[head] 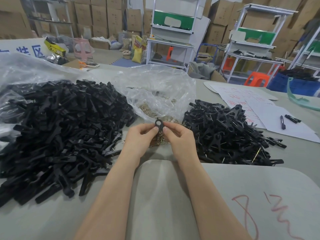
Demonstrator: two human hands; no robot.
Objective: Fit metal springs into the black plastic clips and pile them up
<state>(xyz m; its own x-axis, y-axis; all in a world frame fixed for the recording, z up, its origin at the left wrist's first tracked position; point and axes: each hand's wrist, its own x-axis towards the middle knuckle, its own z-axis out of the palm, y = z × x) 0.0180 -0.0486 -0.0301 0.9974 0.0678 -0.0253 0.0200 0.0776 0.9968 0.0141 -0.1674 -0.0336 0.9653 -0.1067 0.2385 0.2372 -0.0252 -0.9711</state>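
Black plastic clip (158,124) pinched by fingers of left hand (142,137), right hand (180,135). Unfitted clips (60,132) heaped at 9 o'clock, fitted clips (228,134) piled at 3 o'clock.

left pile (57,132), right pile (230,135), bag (155,84) ahead — nearside free

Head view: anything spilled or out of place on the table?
Yes: metal springs lie loose on the table outside the clear bag. One black clip sits apart on the white paper beside the pen.

Grey table (164,196) under clip heaps (57,129), papers (270,118)
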